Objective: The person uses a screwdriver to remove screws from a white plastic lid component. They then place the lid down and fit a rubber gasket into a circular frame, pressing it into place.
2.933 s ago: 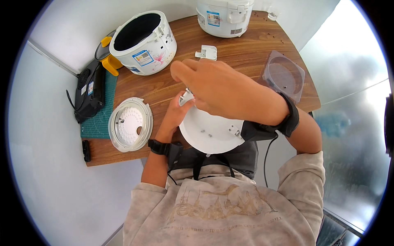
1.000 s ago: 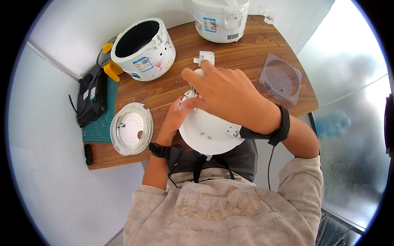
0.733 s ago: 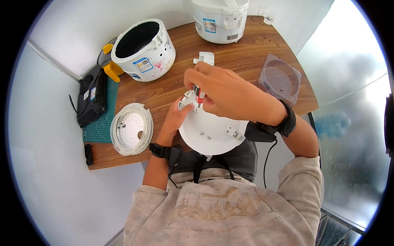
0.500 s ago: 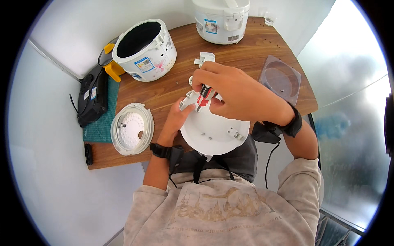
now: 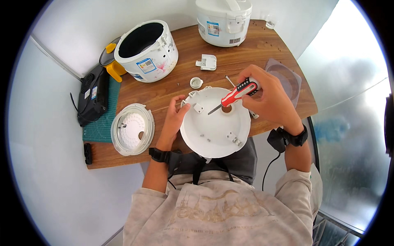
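A white lid [image 5: 213, 127] lies hollow side up at the near edge of the table [image 5: 254, 55], small metal bits [image 5: 202, 135] loose inside. At its left rim, the left hand [image 5: 174, 117] has thumb and forefinger parted; whether they grip is unclear. The right hand [image 5: 269, 96], wrapped around a red screwdriver [image 5: 234, 96], has just swung clear of a small mount [image 5: 198, 108], so driving there seems paused. Beyond are a cap [image 5: 196, 83], an open cooker [image 5: 154, 61] and a closed cooker [image 5: 223, 29].
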`<state>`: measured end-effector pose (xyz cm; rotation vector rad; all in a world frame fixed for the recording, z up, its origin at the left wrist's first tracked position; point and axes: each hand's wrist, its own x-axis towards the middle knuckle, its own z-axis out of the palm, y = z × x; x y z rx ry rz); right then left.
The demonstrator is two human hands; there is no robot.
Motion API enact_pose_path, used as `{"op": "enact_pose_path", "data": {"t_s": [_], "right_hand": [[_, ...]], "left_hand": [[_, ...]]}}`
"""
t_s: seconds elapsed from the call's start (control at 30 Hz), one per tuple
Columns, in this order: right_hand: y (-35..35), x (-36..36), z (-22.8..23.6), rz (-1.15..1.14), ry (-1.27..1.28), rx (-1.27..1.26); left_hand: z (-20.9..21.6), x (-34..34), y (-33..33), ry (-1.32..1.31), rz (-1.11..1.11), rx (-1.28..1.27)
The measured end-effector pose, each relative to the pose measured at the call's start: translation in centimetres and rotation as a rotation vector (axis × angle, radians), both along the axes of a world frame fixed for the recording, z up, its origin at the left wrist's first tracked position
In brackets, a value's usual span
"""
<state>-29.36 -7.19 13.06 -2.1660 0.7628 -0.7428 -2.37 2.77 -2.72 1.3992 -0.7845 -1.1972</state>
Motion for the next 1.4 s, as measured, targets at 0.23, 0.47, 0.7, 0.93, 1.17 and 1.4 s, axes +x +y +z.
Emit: {"op": "enact_pose_path", "data": {"t_s": [0.23, 0.47, 0.7, 0.93, 1.17, 1.4], "right_hand": [[0.4, -1.0, -2.0, -0.099, -0.169, 0.060], [0.4, -1.6, -2.8, -0.148, -0.328, 0.207], [1.2, -1.9, -2.5, -0.141, -0.383, 0.245], [1.4, -2.9, -2.7, -0.186, -0.351, 0.201], [1.4, -3.6, -3.0, -0.191, -0.343, 0.209], [2.4, -5.3, -2.5, -0.257, -0.268, 0.071]], "left_hand": [[-0.4, 1.2, 0.5, -0.292, 0.133, -0.280], [7.7, -1.9, 2.7, -1.111, -0.079, -0.345], [6.8, -3.1, 2.2, -1.107, -0.109, -0.349], [6.2, -2.4, 3.6, -1.238, -0.246, -0.338], [6.7, -2.4, 4.2, -1.296, -0.253, -0.376], [4.0, 1.0, 3.4, -0.812, 0.088, -0.088]]}}
